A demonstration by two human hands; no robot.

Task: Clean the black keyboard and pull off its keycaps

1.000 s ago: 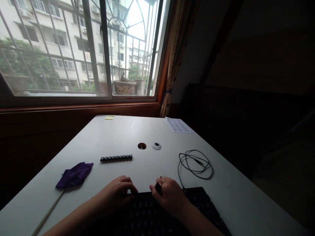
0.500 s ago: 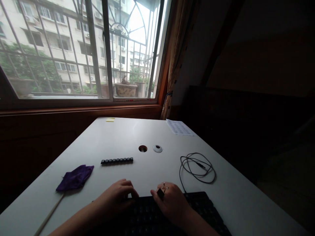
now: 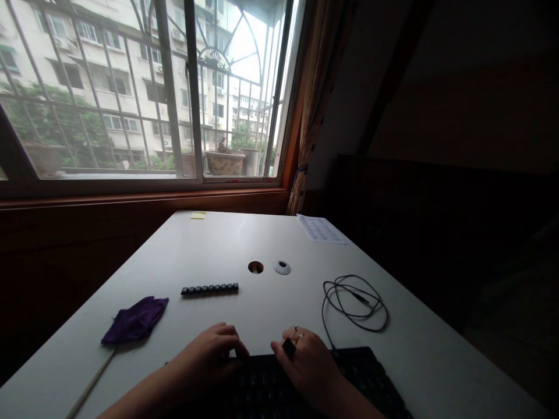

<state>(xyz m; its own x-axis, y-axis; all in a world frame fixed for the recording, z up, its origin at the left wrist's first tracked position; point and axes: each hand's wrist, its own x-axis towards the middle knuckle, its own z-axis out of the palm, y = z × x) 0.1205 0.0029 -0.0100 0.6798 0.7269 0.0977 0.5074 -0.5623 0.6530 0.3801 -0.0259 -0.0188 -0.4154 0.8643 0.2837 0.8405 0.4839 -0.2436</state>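
Note:
A black keyboard [image 3: 257,384] lies at the near edge of the desk, partly hidden under both hands and in deep shade. My left hand [image 3: 218,349] is curled over its far edge, with bent fingers and thumb against it. Just above the keys, my right hand [image 3: 308,358] is closed around a small keycap puller [image 3: 289,347]. The puller's dark handle shows by the thumb, and two wire ends stick up past the fingers. Beyond the left hand, a row of several black keycaps [image 3: 210,289] stands on the desk.
On the white desk [image 3: 209,244] a coiled black cable [image 3: 356,314] runs to the keyboard. At left lies a purple cloth [image 3: 135,320] on a pale stick [image 3: 91,384]. A round hole [image 3: 255,267] and its cover [image 3: 282,267] are mid-desk. Printed paper [image 3: 323,229] and yellow notes [image 3: 198,215] lie farther back.
The whole view has shifted slightly, so everything sits a little lower and to the right. Both hands keep nearly the same pose, the puller still in the right one.

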